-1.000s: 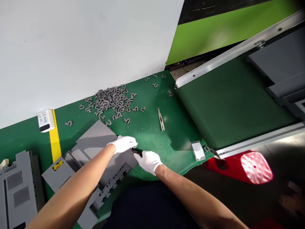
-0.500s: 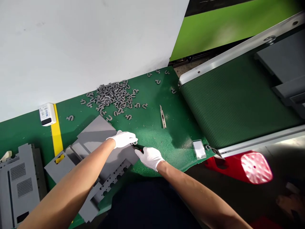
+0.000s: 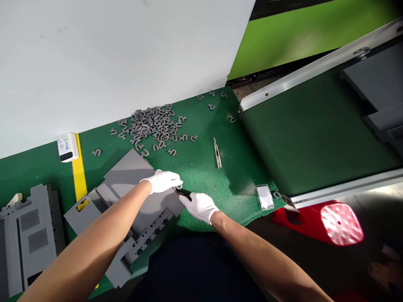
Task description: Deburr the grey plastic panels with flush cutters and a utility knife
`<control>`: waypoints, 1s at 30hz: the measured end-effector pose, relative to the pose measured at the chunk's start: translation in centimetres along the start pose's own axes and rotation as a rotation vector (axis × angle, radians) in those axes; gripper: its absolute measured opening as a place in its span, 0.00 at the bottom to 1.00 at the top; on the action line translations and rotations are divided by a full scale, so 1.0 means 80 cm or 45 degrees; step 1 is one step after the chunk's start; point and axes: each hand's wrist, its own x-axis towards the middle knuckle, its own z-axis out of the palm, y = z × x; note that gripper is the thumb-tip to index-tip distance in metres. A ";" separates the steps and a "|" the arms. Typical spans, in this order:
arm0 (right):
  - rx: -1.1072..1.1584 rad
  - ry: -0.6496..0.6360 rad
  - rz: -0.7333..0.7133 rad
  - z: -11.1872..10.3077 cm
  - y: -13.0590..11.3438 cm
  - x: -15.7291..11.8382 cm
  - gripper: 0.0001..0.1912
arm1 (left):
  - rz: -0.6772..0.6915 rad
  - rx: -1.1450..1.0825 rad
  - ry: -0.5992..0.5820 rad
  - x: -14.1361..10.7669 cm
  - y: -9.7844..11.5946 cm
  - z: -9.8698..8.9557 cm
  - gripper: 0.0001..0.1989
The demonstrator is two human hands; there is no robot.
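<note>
My left hand (image 3: 163, 181), in a white glove, pinches a small grey hook-shaped clip (image 3: 179, 186) above the near right part of a grey panel (image 3: 132, 180). Close on its right, my right hand (image 3: 200, 206), also gloved in white, is closed on a small tool (image 3: 183, 194) with red and dark parts. The tool's tip points at the clip; whether they touch is hard to tell. Beyond my hands lies a pile of grey hook-shaped clips (image 3: 153, 126) on the green table (image 3: 201, 172).
A box cutter (image 3: 217, 153) lies right of the pile. A clear case (image 3: 265, 197) sits near the conveyor (image 3: 317, 134). A white device (image 3: 67, 147) rests by yellow tape (image 3: 79, 178). Another grey panel (image 3: 33, 243) is at left, a red stool (image 3: 338, 222) at lower right.
The view has shifted slightly, so the table items appear a little further right. My hands keep nearly the same pose at the clip.
</note>
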 end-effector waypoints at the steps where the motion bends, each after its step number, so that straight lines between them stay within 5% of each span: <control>1: -0.012 0.007 0.001 0.000 -0.001 0.001 0.37 | -0.007 -0.002 0.000 0.000 -0.001 0.000 0.24; 30: -0.139 0.007 -0.033 -0.010 -0.010 0.007 0.36 | -0.056 -0.050 0.015 0.008 -0.007 0.006 0.23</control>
